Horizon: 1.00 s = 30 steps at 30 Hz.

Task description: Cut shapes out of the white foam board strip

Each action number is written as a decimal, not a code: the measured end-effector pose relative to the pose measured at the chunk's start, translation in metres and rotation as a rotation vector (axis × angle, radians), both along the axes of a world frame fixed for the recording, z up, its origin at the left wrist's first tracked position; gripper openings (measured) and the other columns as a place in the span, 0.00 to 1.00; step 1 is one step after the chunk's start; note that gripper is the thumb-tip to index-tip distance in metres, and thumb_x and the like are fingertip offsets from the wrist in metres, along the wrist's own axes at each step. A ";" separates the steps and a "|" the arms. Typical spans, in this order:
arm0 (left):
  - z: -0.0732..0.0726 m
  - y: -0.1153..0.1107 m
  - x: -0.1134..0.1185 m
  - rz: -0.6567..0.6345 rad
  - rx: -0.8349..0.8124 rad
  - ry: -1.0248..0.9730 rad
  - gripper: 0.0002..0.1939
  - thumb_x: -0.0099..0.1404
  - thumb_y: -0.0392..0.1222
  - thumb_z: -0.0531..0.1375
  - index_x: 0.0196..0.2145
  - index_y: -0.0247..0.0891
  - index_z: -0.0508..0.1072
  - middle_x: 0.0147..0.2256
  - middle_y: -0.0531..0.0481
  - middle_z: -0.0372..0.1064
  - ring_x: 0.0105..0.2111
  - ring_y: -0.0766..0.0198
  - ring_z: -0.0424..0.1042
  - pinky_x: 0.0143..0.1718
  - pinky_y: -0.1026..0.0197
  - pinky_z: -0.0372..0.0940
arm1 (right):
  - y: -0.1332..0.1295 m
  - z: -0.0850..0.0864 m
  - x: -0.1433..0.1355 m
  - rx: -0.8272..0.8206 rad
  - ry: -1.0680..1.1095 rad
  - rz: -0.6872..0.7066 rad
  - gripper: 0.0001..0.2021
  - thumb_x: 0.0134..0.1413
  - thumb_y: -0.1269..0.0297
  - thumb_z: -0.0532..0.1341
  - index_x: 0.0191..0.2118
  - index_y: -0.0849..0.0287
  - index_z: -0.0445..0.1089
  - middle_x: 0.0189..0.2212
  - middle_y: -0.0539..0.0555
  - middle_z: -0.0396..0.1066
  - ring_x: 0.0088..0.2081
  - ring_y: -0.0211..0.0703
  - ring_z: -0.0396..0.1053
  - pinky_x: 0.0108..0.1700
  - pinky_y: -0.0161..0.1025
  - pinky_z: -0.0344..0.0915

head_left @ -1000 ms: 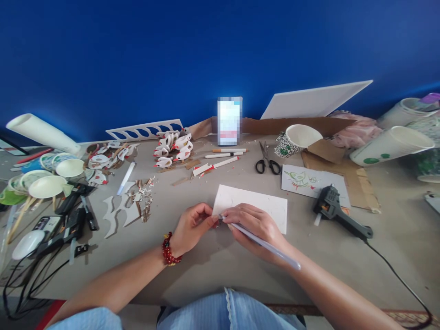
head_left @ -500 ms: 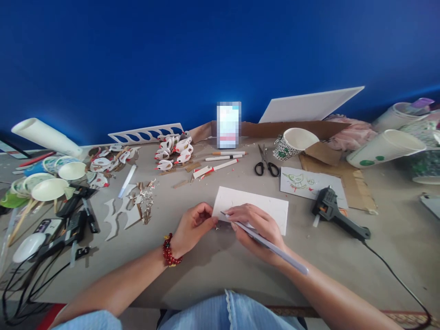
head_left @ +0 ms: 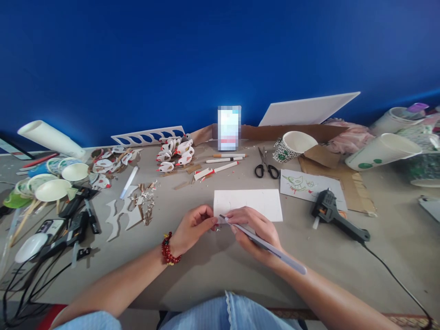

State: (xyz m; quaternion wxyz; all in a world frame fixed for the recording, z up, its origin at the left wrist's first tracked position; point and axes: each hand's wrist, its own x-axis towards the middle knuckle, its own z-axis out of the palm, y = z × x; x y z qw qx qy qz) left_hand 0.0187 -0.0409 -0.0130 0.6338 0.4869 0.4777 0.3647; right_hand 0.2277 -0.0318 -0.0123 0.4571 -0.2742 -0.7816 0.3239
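A white rectangular board with faint marks lies flat on the table in front of me. My left hand is closed, thumb and forefinger pinching the near left corner of the board. In my right hand is a craft knife with a long pale purple handle, gripped like a pen. Its dark narrow tip points left, over the board's near left part close to my left fingertips. The right fingers rest on the board's near edge. A tiny scrap shows just below the left fingertips.
A black glue gun lies right, beside a drawing. Black scissors, markers and a lit phone are ahead. White bird cutouts, scraps, paper cups and more glue guns crowd the left.
The board has turned counterclockwise, its right end swinging away from me, so its edges now run nearly level. Both hands stay almost in place, the knife still in the right one.
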 end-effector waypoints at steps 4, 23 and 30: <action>-0.002 -0.002 0.002 0.000 0.007 0.003 0.16 0.63 0.51 0.63 0.29 0.36 0.67 0.27 0.53 0.69 0.30 0.67 0.68 0.34 0.65 0.62 | 0.000 0.001 -0.001 0.007 -0.010 -0.014 0.13 0.56 0.77 0.58 0.45 0.57 0.69 0.39 0.57 0.75 0.41 0.45 0.73 0.42 0.43 0.70; -0.006 -0.005 0.002 0.008 0.038 0.047 0.15 0.65 0.49 0.62 0.29 0.35 0.68 0.27 0.52 0.70 0.30 0.66 0.70 0.36 0.64 0.65 | -0.001 -0.001 -0.003 0.023 -0.068 -0.041 0.11 0.56 0.77 0.57 0.43 0.56 0.68 0.38 0.55 0.75 0.40 0.45 0.73 0.42 0.43 0.69; -0.009 -0.005 0.003 0.005 0.049 0.032 0.14 0.65 0.48 0.62 0.29 0.35 0.68 0.28 0.51 0.70 0.31 0.66 0.69 0.37 0.63 0.64 | -0.002 -0.005 -0.004 0.058 -0.089 -0.050 0.11 0.56 0.77 0.57 0.43 0.56 0.67 0.39 0.56 0.75 0.41 0.45 0.74 0.43 0.43 0.70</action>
